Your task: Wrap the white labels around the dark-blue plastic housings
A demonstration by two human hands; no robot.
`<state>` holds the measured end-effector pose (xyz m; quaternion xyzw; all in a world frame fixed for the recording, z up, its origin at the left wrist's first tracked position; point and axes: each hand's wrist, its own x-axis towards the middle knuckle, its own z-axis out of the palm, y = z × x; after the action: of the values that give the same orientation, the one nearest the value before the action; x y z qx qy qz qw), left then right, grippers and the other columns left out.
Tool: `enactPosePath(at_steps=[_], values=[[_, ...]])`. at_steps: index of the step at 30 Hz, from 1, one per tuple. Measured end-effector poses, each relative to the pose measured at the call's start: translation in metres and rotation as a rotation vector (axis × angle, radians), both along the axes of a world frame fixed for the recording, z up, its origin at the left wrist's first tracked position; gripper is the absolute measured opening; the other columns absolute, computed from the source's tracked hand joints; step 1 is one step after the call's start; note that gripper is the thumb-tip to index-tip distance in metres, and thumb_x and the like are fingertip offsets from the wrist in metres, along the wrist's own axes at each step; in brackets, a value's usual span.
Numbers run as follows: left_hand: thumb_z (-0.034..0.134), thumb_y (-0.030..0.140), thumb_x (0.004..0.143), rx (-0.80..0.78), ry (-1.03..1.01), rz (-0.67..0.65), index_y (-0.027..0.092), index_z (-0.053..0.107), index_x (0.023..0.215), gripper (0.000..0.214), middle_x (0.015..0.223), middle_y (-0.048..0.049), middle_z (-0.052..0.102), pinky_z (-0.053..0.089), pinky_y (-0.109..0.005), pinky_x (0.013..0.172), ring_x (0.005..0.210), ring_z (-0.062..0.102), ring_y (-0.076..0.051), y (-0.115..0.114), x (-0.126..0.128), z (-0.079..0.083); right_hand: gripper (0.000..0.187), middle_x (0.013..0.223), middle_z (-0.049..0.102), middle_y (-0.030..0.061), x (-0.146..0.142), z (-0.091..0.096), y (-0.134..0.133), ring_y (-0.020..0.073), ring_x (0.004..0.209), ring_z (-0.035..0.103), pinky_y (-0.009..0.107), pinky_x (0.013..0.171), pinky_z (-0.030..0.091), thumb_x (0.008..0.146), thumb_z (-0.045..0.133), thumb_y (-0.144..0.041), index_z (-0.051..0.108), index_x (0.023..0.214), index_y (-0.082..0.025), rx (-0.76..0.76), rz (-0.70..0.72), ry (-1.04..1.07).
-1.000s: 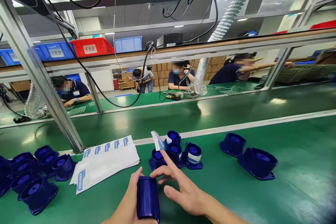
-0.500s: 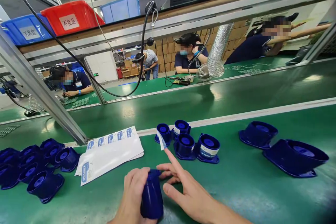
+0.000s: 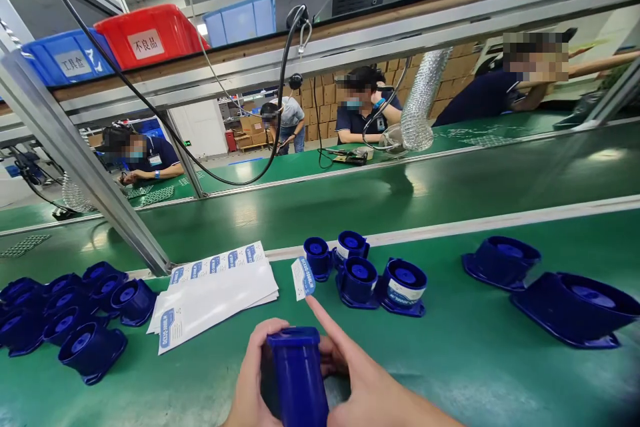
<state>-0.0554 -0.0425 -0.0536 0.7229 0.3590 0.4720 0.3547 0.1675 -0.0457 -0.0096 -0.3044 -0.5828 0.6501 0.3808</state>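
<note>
My left hand [image 3: 251, 383] is wrapped round the left side of a dark blue plastic horn housing [image 3: 301, 377], its flat rim turned up. On the other side, the thumb and bent fingers of my right hand [image 3: 367, 383] close against the same housing. The right index finger points forward, with a small blue-and-white label [image 3: 302, 279] clinging to its tip. The label's printed face is turned toward me. Beyond that finger stand several blue housings, one with a white label band [image 3: 404, 292] round it.
Label sheets [image 3: 215, 300] lie left of my hands. Many more blue housings [image 3: 93, 350] are grouped at far left, and two housings [image 3: 575, 307] sit at right. A metal post [image 3: 115, 193] rises at left. Co-workers [image 3: 367, 110] sit across the green bench.
The housing has been tilted so its rim shows more. My right hand has closed in against it. The label on the index fingertip has turned its printed face toward me.
</note>
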Motion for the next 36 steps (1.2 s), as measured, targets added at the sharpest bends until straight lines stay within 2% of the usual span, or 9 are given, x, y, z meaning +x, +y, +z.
enactPosePath(at_steps=[2,8,15,23,25,27,29,33,36], values=[[0.091,0.075,0.062,0.015,-0.124,-0.028,0.036,0.040,0.148,0.106,0.140,-0.0156,0.056,0.060,-0.059,0.105,0.126,0.066,-0.044,0.002,0.002,0.002,0.168,0.129,0.066,0.0134,0.004,-0.001,0.002,0.0313,0.109,0.067,0.049,0.099,0.053,0.051,0.102,-0.056,-0.013,0.170,-0.026,0.081,0.030,-0.053],[0.079,0.073,0.079,0.209,-0.160,-0.074,0.031,0.044,0.147,0.087,0.131,-0.0168,0.053,0.056,-0.058,0.106,0.125,0.063,-0.040,-0.004,0.007,0.019,0.099,0.133,0.061,0.0158,0.003,-0.003,0.006,0.0277,0.114,0.065,0.051,0.105,0.049,0.101,0.052,-0.066,-0.002,0.171,-0.023,0.217,-0.111,-0.056],[0.079,0.028,0.078,0.348,0.107,0.080,0.028,0.051,0.144,0.071,0.124,-0.0127,0.050,0.059,-0.042,0.095,0.114,0.063,-0.030,-0.020,0.027,0.039,0.103,0.152,0.047,0.0183,-0.028,-0.003,-0.004,0.0324,0.128,0.059,0.056,0.108,0.051,0.084,0.072,-0.032,0.008,0.165,-0.031,0.463,-0.471,-0.257],[0.084,0.027,0.075,0.113,0.061,0.213,0.026,0.048,0.140,0.074,0.138,-0.0124,0.047,0.058,-0.042,0.102,0.129,0.056,-0.032,-0.004,0.005,0.040,0.139,0.168,0.029,0.0283,-0.012,-0.005,-0.005,0.0437,0.151,0.041,0.061,0.118,0.046,0.065,0.097,-0.045,0.009,0.170,-0.017,0.520,-0.208,-0.556],[0.086,0.026,0.074,0.045,0.005,0.238,0.026,0.046,0.139,0.076,0.138,-0.0124,0.048,0.057,-0.040,0.101,0.130,0.055,-0.031,0.001,0.001,0.041,0.114,0.161,0.043,0.0239,0.000,-0.002,-0.001,0.0410,0.142,0.053,0.054,0.110,0.056,0.068,0.097,-0.043,0.038,0.163,-0.021,0.667,-0.327,-0.495],[0.086,0.023,0.073,0.025,-0.021,0.217,0.025,0.046,0.138,0.076,0.137,-0.0120,0.048,0.057,-0.040,0.101,0.127,0.056,-0.031,0.004,0.001,0.041,0.059,0.138,0.065,0.0151,0.011,0.005,0.003,0.0307,0.118,0.069,0.041,0.095,0.063,0.081,0.090,-0.030,0.069,0.135,-0.026,0.840,-0.525,-0.366],[0.082,0.019,0.073,0.051,-0.007,0.182,0.027,0.046,0.138,0.075,0.136,-0.0111,0.048,0.055,-0.041,0.102,0.127,0.056,-0.031,0.005,0.002,0.042,0.026,0.105,0.075,0.0060,0.020,0.016,0.007,0.0195,0.087,0.074,0.029,0.076,0.062,0.088,0.080,-0.012,0.079,0.108,-0.029,0.948,-0.658,-0.231],[0.073,0.009,0.074,0.128,0.050,0.162,0.030,0.047,0.140,0.074,0.137,-0.0098,0.046,0.047,-0.047,0.111,0.133,0.051,-0.031,0.006,0.002,0.044,0.025,0.077,0.075,-0.0005,0.026,0.028,0.007,0.0152,0.065,0.069,0.024,0.062,0.056,0.086,0.077,-0.005,0.083,0.090,-0.029,0.825,-0.697,-0.122],[0.070,0.006,0.073,0.118,0.072,0.158,0.031,0.047,0.142,0.077,0.138,-0.0099,0.044,0.043,-0.050,0.114,0.135,0.049,-0.032,0.007,0.000,0.045,0.012,0.067,0.073,0.0016,0.023,0.025,0.007,0.0168,0.059,0.064,0.027,0.056,0.052,0.081,0.086,-0.022,0.081,0.071,-0.025,0.443,-0.674,-0.108]])
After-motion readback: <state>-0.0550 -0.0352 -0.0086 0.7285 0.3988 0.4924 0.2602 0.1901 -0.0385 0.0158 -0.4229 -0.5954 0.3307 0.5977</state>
